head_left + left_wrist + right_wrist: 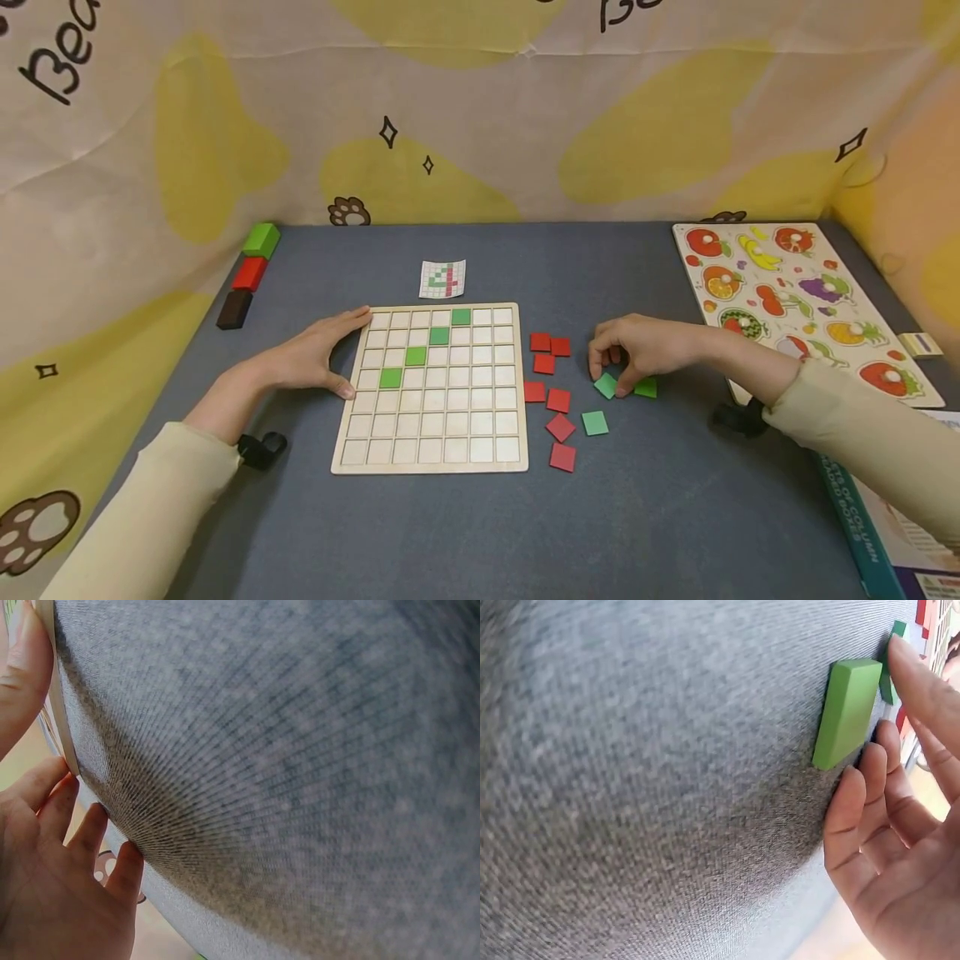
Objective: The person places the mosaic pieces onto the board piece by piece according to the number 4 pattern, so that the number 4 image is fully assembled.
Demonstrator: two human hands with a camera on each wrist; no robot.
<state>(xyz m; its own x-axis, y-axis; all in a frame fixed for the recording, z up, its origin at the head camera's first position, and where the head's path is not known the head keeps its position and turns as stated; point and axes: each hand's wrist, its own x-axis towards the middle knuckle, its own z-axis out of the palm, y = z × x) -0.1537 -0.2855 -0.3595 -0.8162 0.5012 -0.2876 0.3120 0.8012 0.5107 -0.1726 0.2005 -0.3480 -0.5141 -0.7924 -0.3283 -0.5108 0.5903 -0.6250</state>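
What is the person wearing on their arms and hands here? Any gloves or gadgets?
Both arms are in long, pale cream sleeves, the left sleeve and the right sleeve ending just short of the wrists. The left hand and right hand are bare: no gloves, and no rings that show. A small black device on a strap sits under each wrist, the left wrist device and the right wrist device.

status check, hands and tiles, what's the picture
Left hand flat against grid board left edge. Right hand fingertips on a green tile, not lifted. Four green tiles set diagonally on board. Red tiles loose between; nothing blocking.
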